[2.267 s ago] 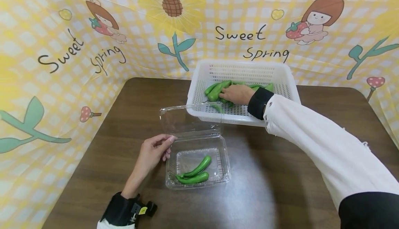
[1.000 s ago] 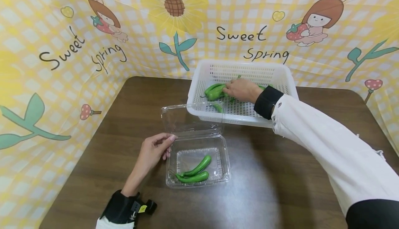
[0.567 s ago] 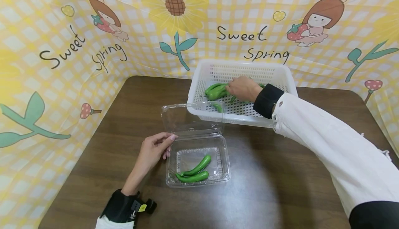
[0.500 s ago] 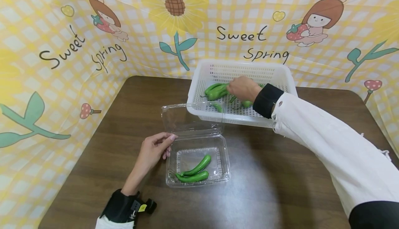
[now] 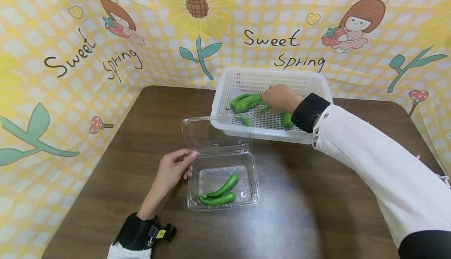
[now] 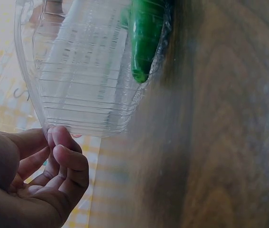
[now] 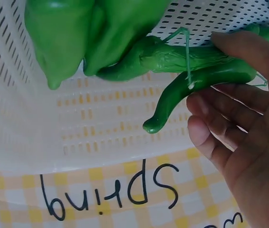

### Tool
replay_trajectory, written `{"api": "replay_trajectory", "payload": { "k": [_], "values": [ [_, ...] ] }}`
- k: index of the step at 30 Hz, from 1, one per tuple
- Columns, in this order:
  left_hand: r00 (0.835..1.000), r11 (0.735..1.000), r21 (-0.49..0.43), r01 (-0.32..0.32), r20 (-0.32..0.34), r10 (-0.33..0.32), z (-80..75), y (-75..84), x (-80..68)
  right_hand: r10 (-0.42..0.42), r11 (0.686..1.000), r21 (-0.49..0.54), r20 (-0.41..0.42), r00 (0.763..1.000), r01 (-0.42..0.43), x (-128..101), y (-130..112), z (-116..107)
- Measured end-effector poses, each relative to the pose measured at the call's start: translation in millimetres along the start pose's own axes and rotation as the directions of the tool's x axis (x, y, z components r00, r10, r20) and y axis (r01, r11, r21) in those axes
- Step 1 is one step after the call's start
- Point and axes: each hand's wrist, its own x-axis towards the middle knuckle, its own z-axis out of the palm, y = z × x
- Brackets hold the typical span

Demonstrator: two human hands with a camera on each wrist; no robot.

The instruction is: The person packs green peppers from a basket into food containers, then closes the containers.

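My left hand (image 5: 172, 171) pinches the hinge-side corner of a clear plastic clamshell box (image 5: 256, 176) between thumb and fingers. The lid (image 5: 218, 133) stands raised. Two green chili peppers (image 5: 222, 188) lie inside the box. My right hand (image 5: 282, 99) is down in a white slotted basket (image 5: 220, 94). Seen from the right wrist, its thumb and curled fingers are around a smooth dark green chili pepper (image 7: 172, 102), with a wrinkled pepper (image 7: 186, 59) lying against that one. Bulkier green peppers (image 7: 60, 38) sit beside them. From the head, the hand hides its hold.
Another green pepper (image 5: 287, 120) lies in the basket near my right wrist, and a smaller one (image 5: 244, 120) shows through the raised lid. A brown wooden table (image 5: 158, 118) carries the box and basket. Behind them hangs a yellow checked cloth (image 5: 158, 55).
My right hand has shifted rightward within the basket, uncovering a green pepper near its wrist. The left hand and the clamshell box have stayed in place.
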Motion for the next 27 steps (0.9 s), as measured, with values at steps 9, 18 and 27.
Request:
{"api": "replay_trajectory", "payload": {
  "k": [9,18,27],
  "values": [
    [1.000,1.000,0.010,-0.001,0.004,0.001,0.7,0.5,1.3,0.014,1.000,0.011,-0.027,1.000,-0.013,-8.9,2.0,-6.4],
    [1.000,1.000,0.014,-0.003,0.004,0.003,1.1,0.9,0.6,0.009,0.997,0.075,-0.089,0.996,-0.002,-15.8,1.1,-10.8],
    [1.000,1.000,0.016,0.006,0.005,-0.006,1.2,1.2,0.3,0.003,0.995,0.104,-0.112,0.994,0.009,-25.7,-1.2,-19.5]
  ]
}}
